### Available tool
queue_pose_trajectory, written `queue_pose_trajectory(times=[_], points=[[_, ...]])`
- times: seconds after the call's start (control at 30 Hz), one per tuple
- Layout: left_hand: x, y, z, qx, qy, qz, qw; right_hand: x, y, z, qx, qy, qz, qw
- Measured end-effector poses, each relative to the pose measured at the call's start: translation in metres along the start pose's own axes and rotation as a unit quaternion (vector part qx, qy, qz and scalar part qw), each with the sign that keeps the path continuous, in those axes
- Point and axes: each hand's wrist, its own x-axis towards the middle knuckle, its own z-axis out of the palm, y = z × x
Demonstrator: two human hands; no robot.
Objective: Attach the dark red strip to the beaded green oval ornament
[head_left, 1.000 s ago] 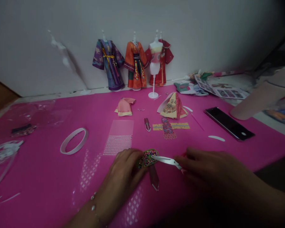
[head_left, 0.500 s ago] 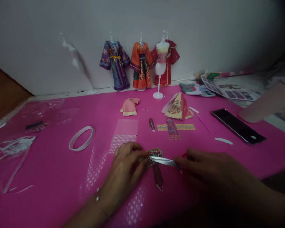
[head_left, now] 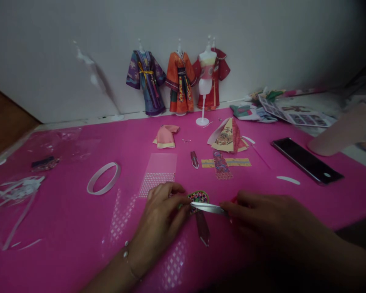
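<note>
My right hand (head_left: 256,211) is closed round the red handles of small scissors (head_left: 210,208), whose silver blades point left. The blade tips reach my left hand's fingertips. My left hand (head_left: 163,207) has thumb and forefinger pinched at the left edge of a colourful patterned piece with a green rim (head_left: 199,196). The blades lie across the front of this piece. Under them, a dark brown pointed strip (head_left: 203,230) lies on the pink mat (head_left: 73,228). What exactly sits between the blade tips is too small to tell.
Behind stand dressed doll forms (head_left: 181,83). Nearer are a pink top (head_left: 165,136), a patterned skirt (head_left: 228,136), a gem sheet (head_left: 157,184) and a yellow band (head_left: 239,162). A tape roll (head_left: 93,186) lies left, a phone (head_left: 306,160) right.
The scissors have shifted slightly left, their tips now closer to my left fingertips. My left hand has barely moved. The view has shifted a little.
</note>
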Motion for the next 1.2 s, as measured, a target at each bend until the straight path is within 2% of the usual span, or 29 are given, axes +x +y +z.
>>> queue_pose_trajectory(times=[0.17,0.33,0.43,0.67,0.83,0.9,1.03,1.2], points=[[0.001,0.001,-0.003,0.028,0.002,0.006,1.000,-0.005,0.003,-0.007,-0.005,-0.059,0.021,0.998],[0.002,0.006,-0.008,0.048,-0.054,0.023,0.997,-0.020,0.010,-0.008,-0.003,-0.038,0.016,0.999],[0.003,0.008,-0.009,0.063,-0.072,0.021,0.995,-0.029,0.010,-0.008,0.003,-0.059,0.016,0.998],[0.002,-0.002,-0.001,0.081,-0.051,0.017,0.995,-0.037,0.007,-0.012,0.027,-0.114,0.017,0.993],[0.002,-0.001,-0.005,0.082,-0.028,0.035,0.996,-0.041,0.005,-0.015,0.028,-0.094,-0.016,0.995],[0.002,0.003,-0.009,0.057,-0.050,0.062,0.995,-0.044,0.003,-0.016,0.032,-0.089,-0.018,0.995],[0.002,0.012,-0.013,-0.004,-0.132,0.123,0.984,-0.048,0.000,-0.015,0.017,-0.115,-0.027,0.993],[0.002,0.018,-0.010,-0.014,-0.186,0.126,0.974,-0.049,-0.001,-0.011,0.019,-0.120,-0.037,0.992]])
